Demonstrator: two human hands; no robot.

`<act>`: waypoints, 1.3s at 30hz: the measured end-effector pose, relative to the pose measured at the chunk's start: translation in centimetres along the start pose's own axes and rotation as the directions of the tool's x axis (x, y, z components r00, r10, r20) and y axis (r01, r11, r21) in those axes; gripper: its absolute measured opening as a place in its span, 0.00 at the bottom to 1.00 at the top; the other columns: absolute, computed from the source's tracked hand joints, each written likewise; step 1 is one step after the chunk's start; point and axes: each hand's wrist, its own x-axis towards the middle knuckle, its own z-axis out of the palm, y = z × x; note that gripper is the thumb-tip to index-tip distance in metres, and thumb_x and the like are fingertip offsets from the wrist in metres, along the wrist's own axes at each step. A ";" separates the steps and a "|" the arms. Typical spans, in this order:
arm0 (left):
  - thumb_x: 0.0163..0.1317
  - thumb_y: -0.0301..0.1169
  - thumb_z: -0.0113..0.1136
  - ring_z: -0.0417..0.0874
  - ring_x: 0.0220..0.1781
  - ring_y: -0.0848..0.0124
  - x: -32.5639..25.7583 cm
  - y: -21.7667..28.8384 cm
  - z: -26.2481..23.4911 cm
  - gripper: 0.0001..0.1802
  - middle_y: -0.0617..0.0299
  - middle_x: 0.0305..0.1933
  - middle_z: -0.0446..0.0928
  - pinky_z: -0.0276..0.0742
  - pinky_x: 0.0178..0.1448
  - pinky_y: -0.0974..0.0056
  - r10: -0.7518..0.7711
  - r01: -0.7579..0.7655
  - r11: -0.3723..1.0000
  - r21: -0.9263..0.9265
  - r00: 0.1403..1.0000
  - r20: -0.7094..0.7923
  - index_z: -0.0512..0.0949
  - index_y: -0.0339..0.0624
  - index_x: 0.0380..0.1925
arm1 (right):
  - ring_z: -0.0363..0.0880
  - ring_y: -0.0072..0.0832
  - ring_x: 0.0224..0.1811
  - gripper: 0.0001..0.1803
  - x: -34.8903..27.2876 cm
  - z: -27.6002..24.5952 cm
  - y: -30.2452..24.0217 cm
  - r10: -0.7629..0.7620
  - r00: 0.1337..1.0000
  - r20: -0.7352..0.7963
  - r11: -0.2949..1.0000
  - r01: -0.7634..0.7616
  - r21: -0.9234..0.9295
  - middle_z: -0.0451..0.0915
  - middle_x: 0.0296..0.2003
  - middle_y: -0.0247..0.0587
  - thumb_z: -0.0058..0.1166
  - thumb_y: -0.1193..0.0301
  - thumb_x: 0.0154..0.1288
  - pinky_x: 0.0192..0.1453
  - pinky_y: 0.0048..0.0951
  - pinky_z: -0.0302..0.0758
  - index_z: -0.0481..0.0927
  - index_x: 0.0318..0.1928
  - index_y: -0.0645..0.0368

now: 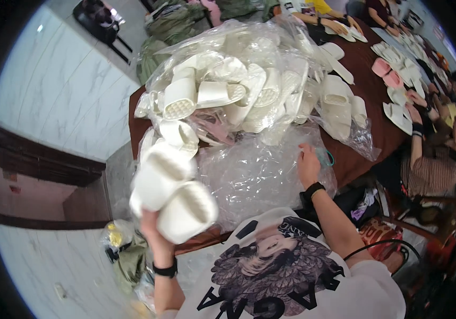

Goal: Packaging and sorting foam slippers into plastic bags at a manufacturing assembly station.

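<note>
Left hand (156, 234): fingers closed on white moulded slippers (162, 178); an uneven hold could drop one. Right hand (308, 166) is over clear crinkled plastic sheeting (244, 183); finger closure cannot be told.

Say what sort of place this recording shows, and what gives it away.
Probably a small slipper workshop or packing room: white slippers are heaped amid clear plastic on a brown tablecloth, and other people have their hands on slippers farther along.
</note>
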 end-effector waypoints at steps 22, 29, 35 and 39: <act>0.62 0.30 0.59 0.81 0.22 0.66 2.5 -21.0 5.8 0.09 0.55 0.30 0.82 0.76 0.27 0.63 -0.218 0.076 0.763 0.641 0.965 0.144 0.80 0.37 0.37 | 0.71 0.49 0.52 0.25 3.9 -8.0 7.7 -0.290 0.891 0.348 0.907 0.373 -0.198 0.72 0.44 0.51 0.56 0.79 0.55 0.54 0.43 0.71 0.70 0.56 0.59; 0.63 0.36 0.60 0.81 0.24 0.75 4.9 -21.3 7.3 0.11 0.62 0.33 0.83 0.76 0.29 0.67 -0.536 0.475 0.824 0.309 0.830 0.153 0.80 0.40 0.37 | 0.74 0.51 0.47 0.33 3.2 -7.0 9.3 -0.329 0.838 0.436 0.850 0.464 -0.251 0.73 0.42 0.52 0.58 0.78 0.52 0.50 0.44 0.74 0.66 0.61 0.60; 0.69 0.33 0.53 0.83 0.39 0.70 4.1 -20.7 4.9 0.07 0.55 0.44 0.82 0.80 0.48 0.65 -0.550 0.574 0.817 -0.063 0.807 0.216 0.71 0.44 0.42 | 0.76 0.51 0.44 0.37 2.7 -7.6 10.8 -0.297 0.860 0.415 0.840 0.443 -0.315 0.75 0.43 0.53 0.57 0.79 0.51 0.49 0.45 0.75 0.63 0.65 0.59; 0.70 0.36 0.53 0.84 0.43 0.68 4.1 -20.6 4.4 0.09 0.54 0.49 0.82 0.78 0.52 0.64 -0.534 0.558 0.829 -0.038 0.810 0.244 0.71 0.43 0.42 | 0.75 0.51 0.48 0.37 1.0 -9.2 10.0 -0.066 0.893 0.445 0.816 0.305 -0.492 0.74 0.48 0.54 0.58 0.77 0.53 0.53 0.46 0.74 0.62 0.66 0.59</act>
